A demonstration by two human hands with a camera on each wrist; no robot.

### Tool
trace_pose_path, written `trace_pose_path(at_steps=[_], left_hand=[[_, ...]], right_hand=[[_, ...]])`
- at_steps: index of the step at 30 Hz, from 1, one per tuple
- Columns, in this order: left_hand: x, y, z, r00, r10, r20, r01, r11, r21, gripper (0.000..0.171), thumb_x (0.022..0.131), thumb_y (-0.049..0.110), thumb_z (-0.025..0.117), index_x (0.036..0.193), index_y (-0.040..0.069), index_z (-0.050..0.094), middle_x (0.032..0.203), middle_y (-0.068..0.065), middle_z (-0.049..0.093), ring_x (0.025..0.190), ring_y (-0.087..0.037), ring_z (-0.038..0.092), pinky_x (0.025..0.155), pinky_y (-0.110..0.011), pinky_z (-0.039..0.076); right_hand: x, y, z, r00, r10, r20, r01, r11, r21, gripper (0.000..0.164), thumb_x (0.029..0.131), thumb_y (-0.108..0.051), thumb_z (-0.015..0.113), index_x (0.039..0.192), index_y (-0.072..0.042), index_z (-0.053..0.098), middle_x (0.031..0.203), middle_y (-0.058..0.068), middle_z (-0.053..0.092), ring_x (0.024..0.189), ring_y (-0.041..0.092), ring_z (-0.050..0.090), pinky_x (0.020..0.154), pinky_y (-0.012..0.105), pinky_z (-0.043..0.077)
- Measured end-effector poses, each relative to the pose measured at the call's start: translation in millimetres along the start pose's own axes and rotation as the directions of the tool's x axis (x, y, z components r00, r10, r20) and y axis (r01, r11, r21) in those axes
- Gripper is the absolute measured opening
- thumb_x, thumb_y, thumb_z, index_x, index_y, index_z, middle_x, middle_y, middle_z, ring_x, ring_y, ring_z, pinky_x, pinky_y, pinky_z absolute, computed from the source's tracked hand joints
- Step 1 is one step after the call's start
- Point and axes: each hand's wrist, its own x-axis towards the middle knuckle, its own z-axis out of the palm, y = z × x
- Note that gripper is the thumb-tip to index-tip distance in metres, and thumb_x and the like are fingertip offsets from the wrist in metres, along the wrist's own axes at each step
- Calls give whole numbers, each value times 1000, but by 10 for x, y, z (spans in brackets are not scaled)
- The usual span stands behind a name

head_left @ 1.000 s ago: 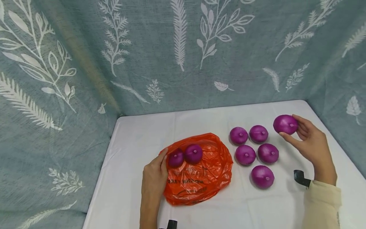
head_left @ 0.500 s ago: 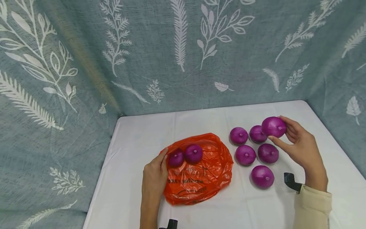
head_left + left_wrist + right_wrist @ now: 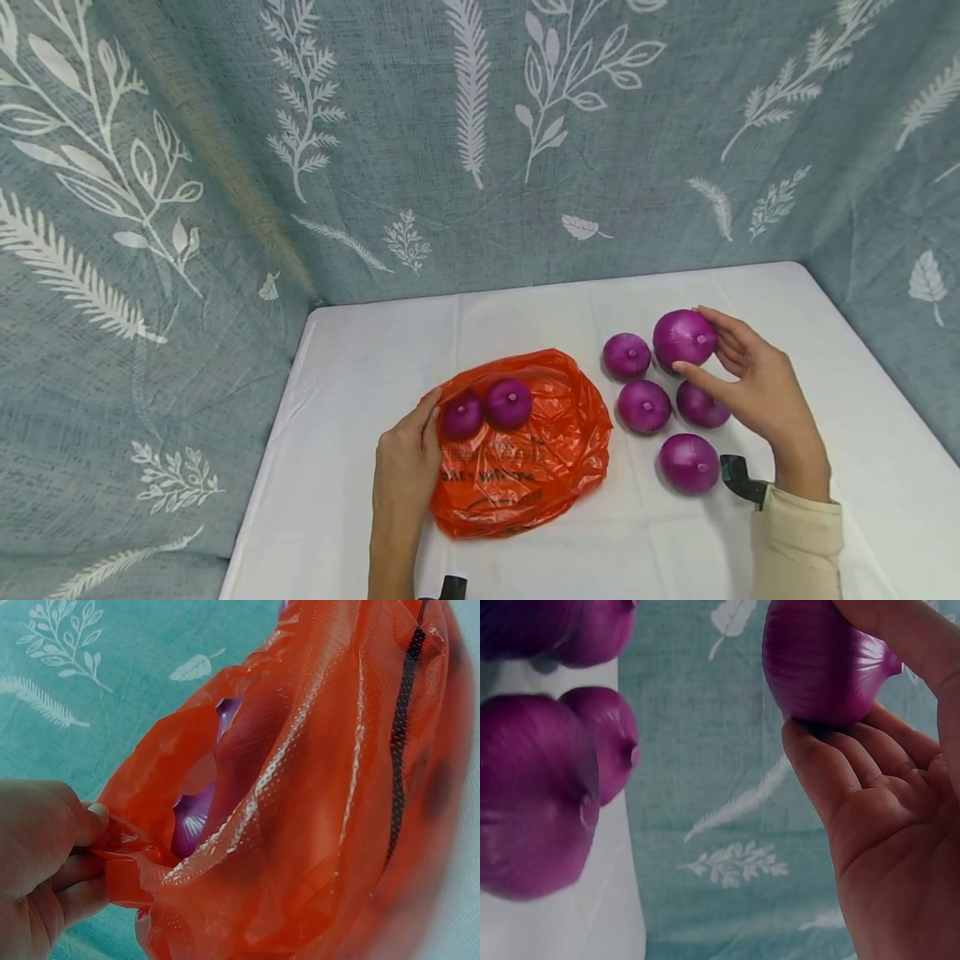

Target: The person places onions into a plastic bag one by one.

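My right hand (image 3: 761, 387) holds a purple onion (image 3: 684, 339) between thumb and fingertips, raised over the group on the table. In the right wrist view this onion (image 3: 821, 664) has its pointed end toward the palm side. Several more onions (image 3: 644, 407) lie below and around it; one behind it is mostly hidden. My left hand (image 3: 407, 458) pinches the left rim of a red plastic bag (image 3: 517, 492), which lies with its mouth spread. Two onions (image 3: 508, 403) sit inside near that rim. Through the left wrist view, the bag (image 3: 300, 825) partly covers them.
A white-covered table (image 3: 360, 367) bears everything. Blue-green curtains (image 3: 420, 125) with white leaf prints rise behind it and at both sides. One onion (image 3: 688, 463) lies nearest the front, between the bag and my right forearm.
My right hand has moved left with its onion, from the right of the group to above its back row. The left hand and the bag have stayed in place.
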Motion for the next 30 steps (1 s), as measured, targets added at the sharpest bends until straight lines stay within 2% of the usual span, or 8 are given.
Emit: trace_pose_path(at_steps=[4, 7, 10, 12, 14, 21, 30], left_hand=[[-6, 3, 5, 1000, -4, 2, 4, 1000, -8, 34, 104, 8, 68, 137, 6, 71, 128, -17, 74, 117, -34, 71, 93, -47, 61], [-7, -4, 11, 1000, -6, 2, 6, 1000, -8, 34, 103, 8, 69, 137, 6, 72, 128, -17, 74, 116, -34, 72, 92, -47, 61], [-1, -8, 9, 1000, -7, 1, 7, 1000, -2, 34, 103, 8, 69, 137, 7, 72, 128, -17, 74, 116, -33, 72, 93, -46, 61], [5, -11, 7, 1000, -6, 3, 6, 1000, -1, 35, 103, 7, 69, 138, 7, 71, 128, -17, 74, 117, -33, 72, 93, -46, 61], [10, -11, 3, 1000, -8, 9, 8, 1000, 1, 36, 103, 6, 69, 139, 8, 71, 128, -16, 74, 117, -33, 71, 94, -46, 60], [8, -11, -9, 1000, -7, 12, 7, 1000, 7, 36, 103, 6, 68, 139, 7, 71, 127, -16, 74, 118, -33, 71, 95, -46, 60], [18, 8, -13, 1000, -11, 25, 11, 1000, -2, 37, 103, 5, 68, 139, 7, 70, 129, -17, 73, 118, -34, 71, 95, -47, 60]], right_hand=[[2, -43, 69, 1000, -28, 13, 28, 999, 17, 83, 86, -21, 92, 158, -29, 51, 156, 9, 57, 140, 34, 57, 100, 4, 42], [-6, -88, 117, 998, -60, 14, 60, 998, 34, 83, 84, -17, 93, 157, -27, 53, 153, 8, 59, 136, 13, 60, 100, 5, 43], [-14, -148, 157, 996, -92, 18, 91, 994, 54, 83, 83, -13, 93, 155, -25, 54, 152, 8, 60, 128, -8, 57, 101, 6, 44], [-15, -183, 177, 994, -106, 22, 105, 993, 62, 83, 82, -12, 93, 155, -25, 54, 151, 8, 61, 124, -14, 56, 101, 7, 45], [-12, -212, 192, 992, -119, 29, 117, 991, 67, 84, 82, -11, 93, 155, -25, 54, 151, 7, 61, 126, -11, 57, 102, 9, 46], [-1, -290, 252, 990, -131, 50, 127, 989, 70, 83, 81, -13, 94, 153, -26, 55, 149, 6, 63, 130, 29, 65, 99, 7, 46], [4, -375, 349, 982, -157, 106, 152, 987, 57, 80, 84, -19, 93, 153, -28, 55, 146, 11, 65, 126, 36, 68, 96, 7, 47]])
